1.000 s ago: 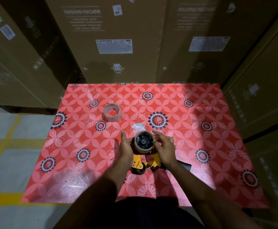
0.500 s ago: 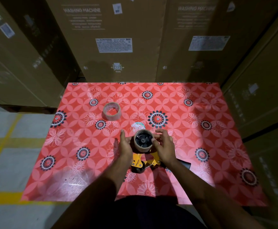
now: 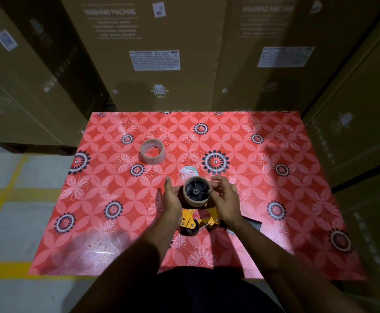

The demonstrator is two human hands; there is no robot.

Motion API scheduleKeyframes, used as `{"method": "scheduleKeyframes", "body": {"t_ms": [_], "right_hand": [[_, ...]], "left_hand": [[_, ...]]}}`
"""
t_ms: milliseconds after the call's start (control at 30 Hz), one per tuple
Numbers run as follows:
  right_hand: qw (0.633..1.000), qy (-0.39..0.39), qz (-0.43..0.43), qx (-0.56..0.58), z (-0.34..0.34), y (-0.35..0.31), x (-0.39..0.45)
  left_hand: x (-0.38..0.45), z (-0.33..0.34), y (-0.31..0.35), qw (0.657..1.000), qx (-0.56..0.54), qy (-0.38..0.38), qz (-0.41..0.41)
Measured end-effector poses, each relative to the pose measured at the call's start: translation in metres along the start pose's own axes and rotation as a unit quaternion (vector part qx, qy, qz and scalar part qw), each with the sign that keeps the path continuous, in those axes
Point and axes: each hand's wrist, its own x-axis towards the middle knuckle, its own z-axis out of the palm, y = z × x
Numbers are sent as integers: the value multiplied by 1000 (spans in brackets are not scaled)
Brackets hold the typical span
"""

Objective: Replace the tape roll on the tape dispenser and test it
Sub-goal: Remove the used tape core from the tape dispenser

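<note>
Tape dispenser, yellow, stands at centre frame on the red patterned counter, its black hub carrying a bare cardboard core. Left hand cups the core's left side; right hand has its fingers curled over the right rim, so both are clamped on the core. Judged step: core removal. Pull straight along the hub axis with even pressure, steadying the frame. Replacement tape roll lies flat, upper left of the hands, well apart.
</note>
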Motion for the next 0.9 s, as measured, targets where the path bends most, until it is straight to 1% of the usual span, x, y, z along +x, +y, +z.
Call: {"method": "scheduleKeyframes", "body": {"t_ms": [133, 300, 400, 567, 767, 900], "right_hand": [[1000, -3, 7, -13, 1, 6, 3], [998, -18, -23, -57, -1, 5, 6], [999, -8, -18, -34, -1, 8, 5], [1000, -3, 0, -29, -3, 6, 4], [999, -15, -11, -32, -4, 1, 5], [999, 6, -25, -25, -3, 1, 2]], "left_hand": [[-1, 2, 1, 1000, 0, -6, 3], [-3, 2, 1, 1000, 6, 8, 11], [-1, 3, 0, 1000, 10, 8, 9], [-1, 4, 0, 1000, 10, 10, 5], [3, 5, -3, 1000, 2, 13, -3], [2, 4, 0, 1000, 11, 4, -7]]}}
